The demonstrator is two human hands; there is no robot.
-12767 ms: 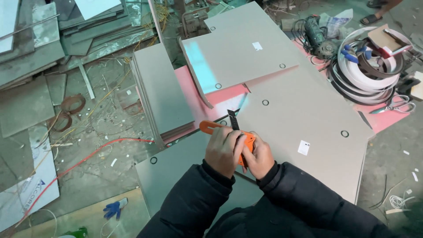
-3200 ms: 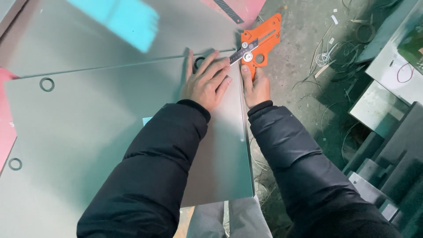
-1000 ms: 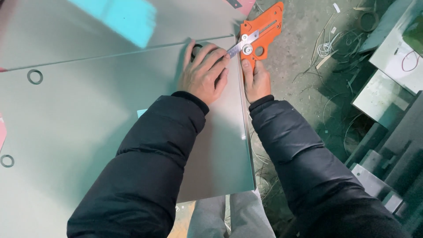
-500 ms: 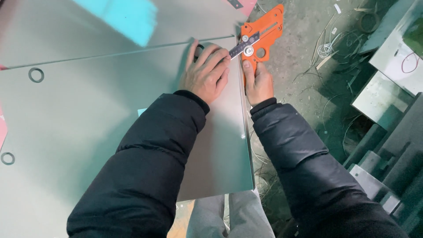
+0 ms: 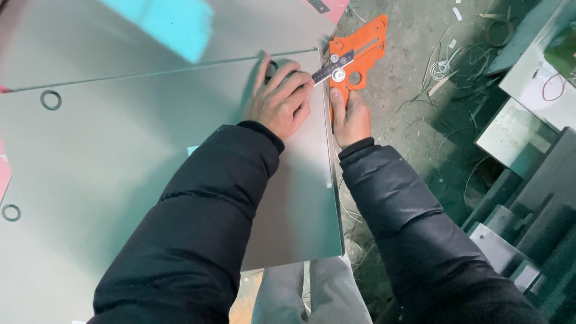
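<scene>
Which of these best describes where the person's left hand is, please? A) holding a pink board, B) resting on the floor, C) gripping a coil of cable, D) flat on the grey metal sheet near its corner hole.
D: the left hand lies spread on the grey metal sheet by the corner, while the right hand holds the orange tool at the edge.

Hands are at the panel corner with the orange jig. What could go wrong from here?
The left hand presses flat beside the metal arm of the orange jig, so fingers could get pinched or scraped. The right hand grips along the grey panel edge, which may be sharp. Wire scraps on the floor could snag a foot.
</scene>
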